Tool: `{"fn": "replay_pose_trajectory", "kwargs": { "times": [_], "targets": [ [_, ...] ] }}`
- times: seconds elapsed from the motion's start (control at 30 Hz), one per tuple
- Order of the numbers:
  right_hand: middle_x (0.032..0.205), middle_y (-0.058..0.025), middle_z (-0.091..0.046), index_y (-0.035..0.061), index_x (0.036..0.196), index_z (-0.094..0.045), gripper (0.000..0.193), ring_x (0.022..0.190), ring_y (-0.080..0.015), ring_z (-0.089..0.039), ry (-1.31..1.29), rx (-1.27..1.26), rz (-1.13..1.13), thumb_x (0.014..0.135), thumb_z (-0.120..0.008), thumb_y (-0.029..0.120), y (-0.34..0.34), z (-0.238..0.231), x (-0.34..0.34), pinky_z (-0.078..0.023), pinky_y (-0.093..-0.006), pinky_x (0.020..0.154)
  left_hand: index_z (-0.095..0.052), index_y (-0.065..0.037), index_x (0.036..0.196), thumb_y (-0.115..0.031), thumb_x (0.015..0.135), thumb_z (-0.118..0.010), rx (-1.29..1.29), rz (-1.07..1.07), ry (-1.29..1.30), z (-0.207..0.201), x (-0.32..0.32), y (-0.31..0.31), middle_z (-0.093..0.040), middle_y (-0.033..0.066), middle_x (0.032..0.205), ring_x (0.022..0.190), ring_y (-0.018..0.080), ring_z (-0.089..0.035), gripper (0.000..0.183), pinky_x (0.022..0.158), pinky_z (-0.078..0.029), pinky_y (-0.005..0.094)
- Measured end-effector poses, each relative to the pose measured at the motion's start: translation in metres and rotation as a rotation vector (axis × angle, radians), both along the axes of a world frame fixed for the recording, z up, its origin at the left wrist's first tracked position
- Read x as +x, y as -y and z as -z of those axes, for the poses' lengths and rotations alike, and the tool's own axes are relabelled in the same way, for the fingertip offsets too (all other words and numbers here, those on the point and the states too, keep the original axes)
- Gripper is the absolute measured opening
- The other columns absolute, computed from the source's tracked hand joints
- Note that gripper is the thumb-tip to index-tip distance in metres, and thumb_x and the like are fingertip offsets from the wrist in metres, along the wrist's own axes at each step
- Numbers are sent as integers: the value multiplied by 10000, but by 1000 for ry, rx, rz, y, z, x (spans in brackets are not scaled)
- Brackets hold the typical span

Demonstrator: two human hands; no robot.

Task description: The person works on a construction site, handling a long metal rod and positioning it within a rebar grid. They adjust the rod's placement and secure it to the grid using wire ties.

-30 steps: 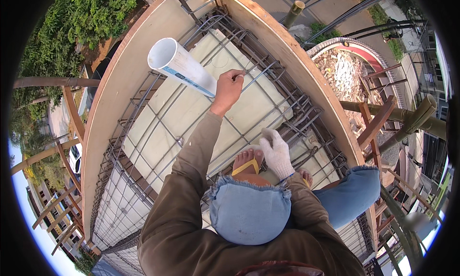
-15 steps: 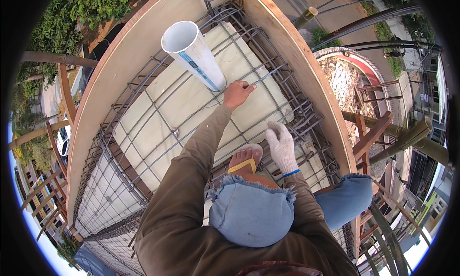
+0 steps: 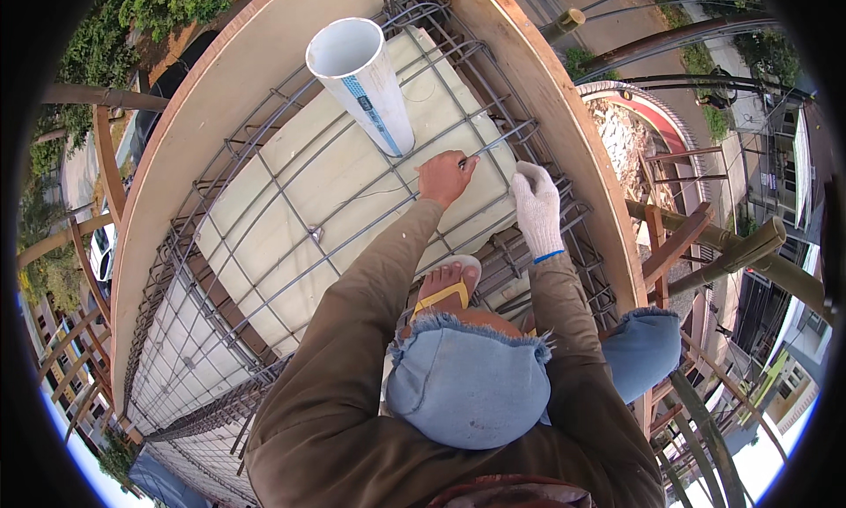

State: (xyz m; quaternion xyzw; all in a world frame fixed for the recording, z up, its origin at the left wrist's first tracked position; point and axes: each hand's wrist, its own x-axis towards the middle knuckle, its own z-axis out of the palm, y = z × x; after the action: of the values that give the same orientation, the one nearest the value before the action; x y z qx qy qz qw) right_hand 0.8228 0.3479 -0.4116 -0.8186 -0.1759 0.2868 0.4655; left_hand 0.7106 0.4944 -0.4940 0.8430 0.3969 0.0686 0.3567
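My left hand [image 3: 444,178], bare, is closed with thumb and fingers pinched round a thin steel bar [image 3: 495,144] of the reinforcing mesh. A small dark spot shows between its fingertips, too small to name. To its right my right hand [image 3: 538,210], in a white knit glove with a blue cuff, hovers at the mesh's right edge. Its fingers are bent and a little apart, with nothing visible in them. Beyond my left hand a white plastic pipe [image 3: 363,89] with a blue stripe stands tilted on the pale panel [image 3: 291,186] under the bars.
Curved plywood formwork walls [image 3: 189,94] enclose the rebar cage on both sides. My foot in a yellow-strapped flip-flop [image 3: 448,283] rests near the panel's edge. Bamboo poles [image 3: 745,257] and timber braces stand outside at right. A street and a round rubble-filled bed lie far below.
My gloved right hand has moved forward and right, up to the mesh's right edge. The left hand stays at the same bar. The view has shifted slightly.
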Motion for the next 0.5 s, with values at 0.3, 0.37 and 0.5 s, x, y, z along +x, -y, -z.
{"fn": "replay_pose_trajectory", "kwargs": {
  "times": [0.3, 0.37, 0.5],
  "targets": [
    [1065, -214, -727, 6, 1144, -665, 308, 1034, -353, -702, 243, -102, -8, 931, -642, 228, -18, 28, 26, -543, -404, 910, -729, -16, 864, -366, 938, -638, -301, -153, 115, 21, -2, -17, -706, 140, 757, 727, 321, -680, 369, 694, -515, 430],
    [1064, -200, -730, 12, 1162, -658, 314, 1034, -348, -704, 159, -129, -16, 925, -646, 218, -10, 25, 12, -547, -411, 906, -726, -15, 876, -296, 930, -657, -276, -154, 201, 25, -2, -19, -698, 126, 775, 728, 293, -670, 295, 693, -511, 409],
    [1095, -206, -719, 2, 1189, -647, 304, 1069, -331, -698, 76, -137, -4, 948, -625, 188, 9, 17, -23, -544, -389, 925, -740, -58, 967, -168, 917, -651, -62, -86, 312, 14, -1, -16, -663, 103, 894, 800, 270, -635, 150, 726, -502, 392]
  ]
}}
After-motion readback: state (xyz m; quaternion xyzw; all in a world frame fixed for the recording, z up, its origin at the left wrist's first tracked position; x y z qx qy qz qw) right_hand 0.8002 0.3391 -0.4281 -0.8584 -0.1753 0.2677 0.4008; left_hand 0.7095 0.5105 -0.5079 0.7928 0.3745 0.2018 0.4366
